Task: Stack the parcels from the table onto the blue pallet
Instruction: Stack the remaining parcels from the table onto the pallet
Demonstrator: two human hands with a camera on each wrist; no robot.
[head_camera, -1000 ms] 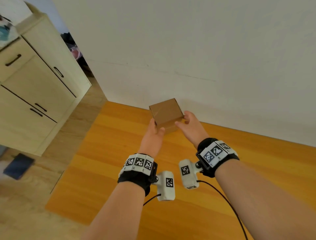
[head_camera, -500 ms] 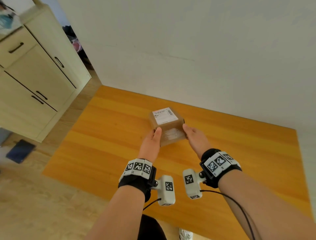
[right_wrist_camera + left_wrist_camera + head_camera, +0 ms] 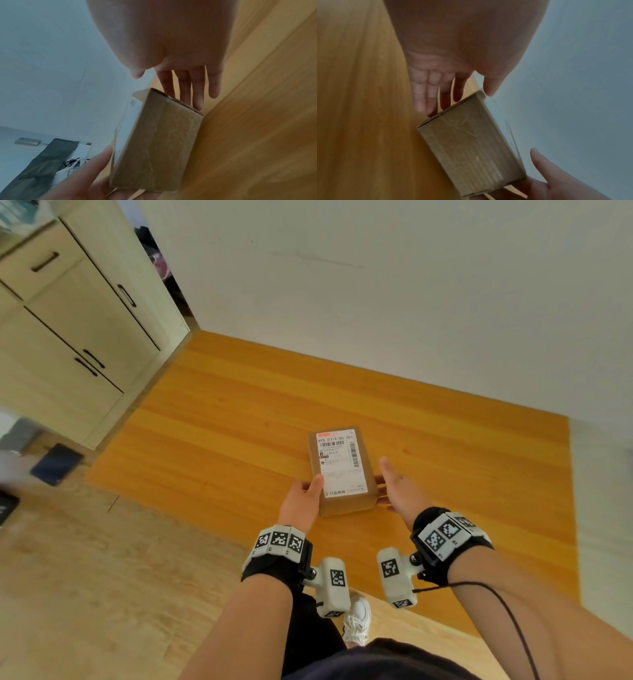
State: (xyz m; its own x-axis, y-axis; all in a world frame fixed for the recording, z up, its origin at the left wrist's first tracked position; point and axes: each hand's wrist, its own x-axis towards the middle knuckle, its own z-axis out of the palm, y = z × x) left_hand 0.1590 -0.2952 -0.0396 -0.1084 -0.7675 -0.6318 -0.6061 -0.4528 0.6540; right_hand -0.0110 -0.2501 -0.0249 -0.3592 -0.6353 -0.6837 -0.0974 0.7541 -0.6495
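A brown cardboard parcel (image 3: 342, 467) with a white shipping label on top is held between my two hands over the orange wooden table (image 3: 222, 419). My left hand (image 3: 303, 498) presses its left side with straight fingers (image 3: 433, 94), thumb on the label's edge. Pressing the right side is my right hand (image 3: 397, 491), its fingers (image 3: 185, 86) straight and its thumb lifted clear. I cannot tell whether the parcel (image 3: 471, 148) touches the table. A dark blue flat slab (image 3: 56, 463) lies on the floor far left.
A pale wooden cabinet (image 3: 68, 337) with black handles stands left of the table. A white wall (image 3: 376, 285) runs behind the table. The table's near edge is by my white shoe (image 3: 358, 621). Wood floor lies to the left.
The parcel has come from near the wall toward me and down, and turned so its label faces up. Both hands stayed on its sides.
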